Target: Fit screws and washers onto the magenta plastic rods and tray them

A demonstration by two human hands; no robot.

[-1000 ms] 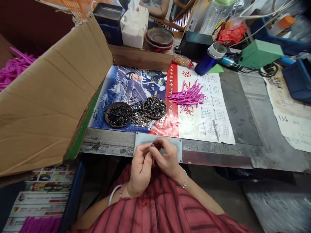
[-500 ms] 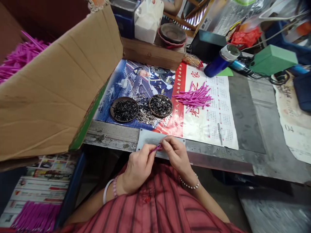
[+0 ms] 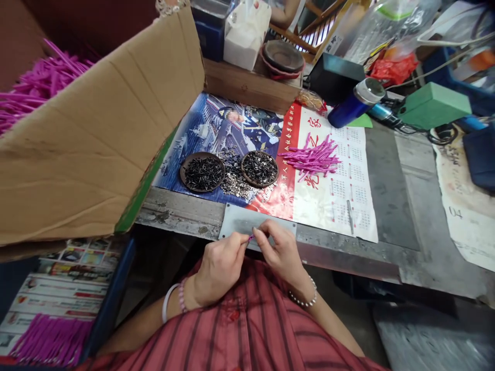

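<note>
My left hand (image 3: 224, 264) is closed around a thin purple plastic stick (image 3: 251, 237), and only a short piece of it shows past the fingertips. At that end, the thumb and fingers of my right hand (image 3: 281, 251) pinch together; any small part between them is hidden. Both hands hover over the near edge of a grey metal plate (image 3: 235, 219). Beyond it stand a dish of small black pins (image 3: 202, 172) and a second dish of dark, shiny pieces (image 3: 260, 168). Tiny metal rings (image 3: 235, 184) lie scattered between the dishes. A loose pile of purple sticks (image 3: 315, 156) is to the right.
A large cardboard box (image 3: 104, 129) with many purple sticks takes up the left. Below it, more sticks (image 3: 52, 337) lie in rows on newspaper. A blue flask (image 3: 353, 105) and a green box (image 3: 435, 105) stand at the back right. Tweezers (image 3: 350, 216) rest on the calendar sheet.
My fingertips have drawn closer together, and less of the purple stick shows between them. The whole view has shifted slightly; the dishes and piles stay in place.
</note>
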